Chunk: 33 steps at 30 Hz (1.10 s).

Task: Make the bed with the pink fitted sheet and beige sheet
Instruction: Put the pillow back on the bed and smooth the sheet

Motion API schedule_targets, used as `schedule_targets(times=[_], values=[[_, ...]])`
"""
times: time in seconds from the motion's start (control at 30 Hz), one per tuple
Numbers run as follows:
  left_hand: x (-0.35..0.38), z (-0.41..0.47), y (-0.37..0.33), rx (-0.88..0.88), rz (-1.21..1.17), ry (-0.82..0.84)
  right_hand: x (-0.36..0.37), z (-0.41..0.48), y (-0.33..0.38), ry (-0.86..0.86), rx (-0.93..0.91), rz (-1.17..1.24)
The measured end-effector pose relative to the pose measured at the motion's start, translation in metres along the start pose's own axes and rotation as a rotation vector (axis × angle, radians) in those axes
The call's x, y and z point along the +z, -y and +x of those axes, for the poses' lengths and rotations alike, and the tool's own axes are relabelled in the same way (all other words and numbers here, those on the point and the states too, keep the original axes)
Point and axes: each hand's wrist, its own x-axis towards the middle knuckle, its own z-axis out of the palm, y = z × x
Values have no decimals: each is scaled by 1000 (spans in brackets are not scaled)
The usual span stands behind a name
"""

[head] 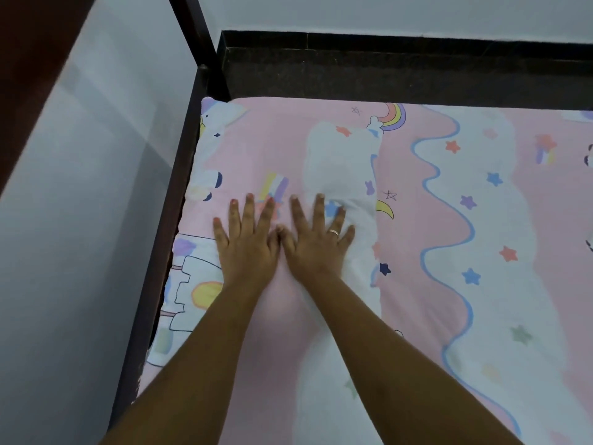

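Both hands lie flat, palms down, fingers straight and spread on the pink sheet [417, 194]. The left hand [248, 248] and right hand [316, 248] sit side by side with thumbs touching, gripping nothing. A ring [333, 232] shows on the right hand.

The step looks like smoothing the fitted sheet near its far left corner. To do it well, I judge the palms should press lightly and sweep apart and away from the body, so the slack goes toward the edges rather than bunching. The faint puckers just ahead of the right fingertips want chasing out. Keeping the fingers flat should avoid dragging the elastic off the corner.

The pink sheet lies directly under both hands. It runs ahead of them to the corner, leftward from the left hand to the dark frame [179, 175], and well out to the right. Beyond the frame, left of the hands, stands the wall [80, 187]. No beige sheet is in view.
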Motion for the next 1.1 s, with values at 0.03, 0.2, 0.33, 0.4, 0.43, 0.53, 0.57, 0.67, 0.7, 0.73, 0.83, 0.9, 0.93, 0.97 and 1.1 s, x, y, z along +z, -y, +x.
schedule_targets(times=[0.03,0.2,0.33,0.4,0.43,0.53,0.57,0.67,0.7,0.73,0.83,0.9,0.93,0.97,1.1], values=[[2,3,0,0,-1,11,3,4,1,15,-3,-3],[-12,3,-4,-37,-50,-33,-18,9,-1,78,-26,97],[-24,-18,-8,-109,-71,-37,-24,-29,-15,-18,-21,60],[-22,-26,-7,-117,-65,-25,-13,-41,-19,-16,6,65],[-19,-29,-6,-115,-57,-19,-7,-41,-20,-10,12,64],[-15,-38,-7,-80,-18,10,2,-31,-22,43,-6,23],[-15,-43,-7,-70,-14,18,3,-28,-22,72,-14,17],[-21,-59,-9,-69,-46,11,-9,-28,-25,102,-24,72],[-24,-68,-11,-79,-56,9,-14,-34,-25,77,-32,85],[-27,-78,-13,-90,-65,13,-17,-45,-26,49,-42,87],[-33,-103,-17,-116,-77,47,-12,-86,-25,6,-81,66],[-33,-118,-17,-132,-64,79,-1,-109,-28,-26,-128,41],[-32,-124,-18,-140,-55,83,5,-118,-31,-58,-161,27],[-32,-130,-19,-144,-48,84,10,-123,-35,-87,-196,10],[-33,-163,-27,-154,-55,88,21,-150,-55,-105,-358,-25]])
